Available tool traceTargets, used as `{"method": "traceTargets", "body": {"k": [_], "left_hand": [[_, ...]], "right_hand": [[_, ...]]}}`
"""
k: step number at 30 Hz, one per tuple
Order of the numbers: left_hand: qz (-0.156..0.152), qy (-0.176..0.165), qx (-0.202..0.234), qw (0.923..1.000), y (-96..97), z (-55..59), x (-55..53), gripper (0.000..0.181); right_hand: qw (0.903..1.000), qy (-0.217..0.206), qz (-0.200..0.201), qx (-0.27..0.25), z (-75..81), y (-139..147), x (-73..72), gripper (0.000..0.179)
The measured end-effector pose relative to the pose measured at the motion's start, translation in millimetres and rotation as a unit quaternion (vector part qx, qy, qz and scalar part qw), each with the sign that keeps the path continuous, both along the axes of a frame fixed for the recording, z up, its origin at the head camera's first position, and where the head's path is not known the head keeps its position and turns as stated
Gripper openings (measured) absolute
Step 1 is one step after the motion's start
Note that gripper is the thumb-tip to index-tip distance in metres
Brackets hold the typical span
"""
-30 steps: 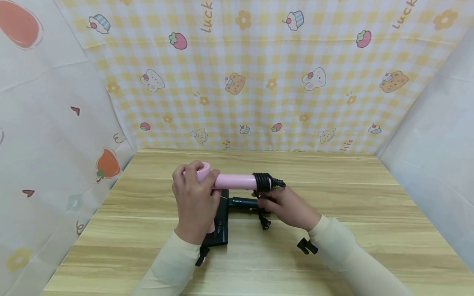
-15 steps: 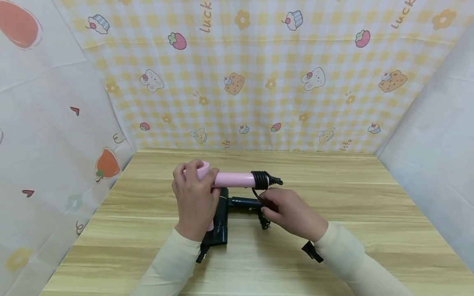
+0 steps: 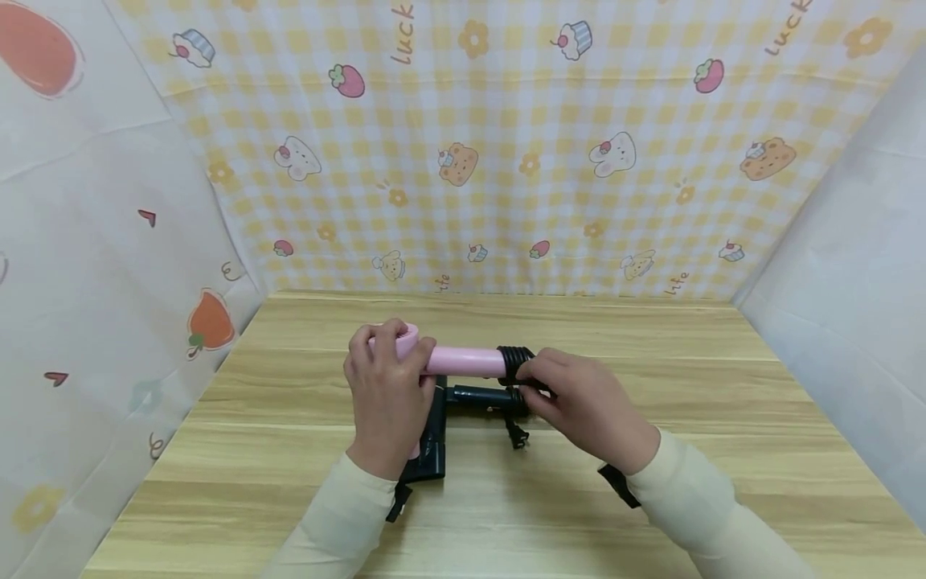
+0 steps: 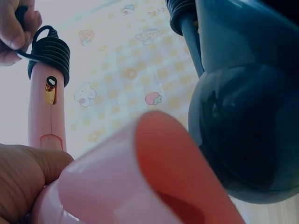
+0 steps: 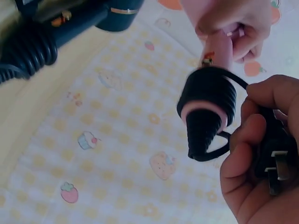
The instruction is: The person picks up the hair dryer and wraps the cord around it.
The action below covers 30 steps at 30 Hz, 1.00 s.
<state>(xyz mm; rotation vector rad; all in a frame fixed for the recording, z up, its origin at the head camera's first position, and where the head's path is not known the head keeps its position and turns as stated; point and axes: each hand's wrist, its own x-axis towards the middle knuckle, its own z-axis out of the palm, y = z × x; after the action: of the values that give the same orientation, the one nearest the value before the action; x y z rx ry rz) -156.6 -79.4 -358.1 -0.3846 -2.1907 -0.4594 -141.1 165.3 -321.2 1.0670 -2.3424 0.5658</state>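
Note:
My left hand (image 3: 389, 394) grips a pink hair dryer (image 3: 466, 361) around its head, above the table, with the handle pointing right. A black cord (image 5: 210, 91) is wound in several turns round the handle's end. Beside that end, my right hand (image 3: 596, 410) holds the cord's two-pin plug (image 5: 275, 163) in curled fingers; its prongs show in the right wrist view. A length of cord runs from the coil to these fingers. In the left wrist view, the left thumb (image 4: 51, 163) lies along the pink body near the handle.
A dark hair dryer (image 3: 432, 458) lies on the wooden table (image 3: 506, 515) just under the pink one, its handle also pointing right. Its own plug (image 3: 518, 437) sticks out near the handle's end. A patterned cloth (image 3: 463, 209) hangs behind the table.
My right hand has shifted right from below the coil to beside the handle's end. The cord stretched below the coil half a second ago. The pink hair dryer has shifted slightly right and nearer.

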Motion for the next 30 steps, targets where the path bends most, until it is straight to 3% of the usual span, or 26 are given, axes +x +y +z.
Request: {"method": "traceTargets", "body": {"k": [6,12,19,24,30], "left_hand": [[-0.005,0.013,-0.002,0.9999,1.2,-0.5,1.6,0.031],[-0.009,0.021,-0.011,0.9997,1.3,0.2,3.5,0.030],[-0.021,0.043,-0.010,0.9988,2.3,-0.8,4.9,0.034],[-0.025,0.039,-0.009,0.9989,3.2,0.2,6.9,0.035],[-0.014,0.027,-0.001,0.9995,2.3,3.2,8.3,0.033]], "right_hand": [[0.9991,0.042,0.000,-0.006,8.1,1.2,-9.8,0.027],[0.9983,0.050,0.006,-0.029,12.0,1.7,-18.4,0.024],[0.9986,0.036,0.006,-0.038,10.2,1.5,-22.5,0.018],[0.9995,0.016,0.010,-0.027,6.9,1.0,-22.9,0.018],[0.9994,-0.034,0.010,0.000,4.7,-0.5,-19.6,0.036]]}}
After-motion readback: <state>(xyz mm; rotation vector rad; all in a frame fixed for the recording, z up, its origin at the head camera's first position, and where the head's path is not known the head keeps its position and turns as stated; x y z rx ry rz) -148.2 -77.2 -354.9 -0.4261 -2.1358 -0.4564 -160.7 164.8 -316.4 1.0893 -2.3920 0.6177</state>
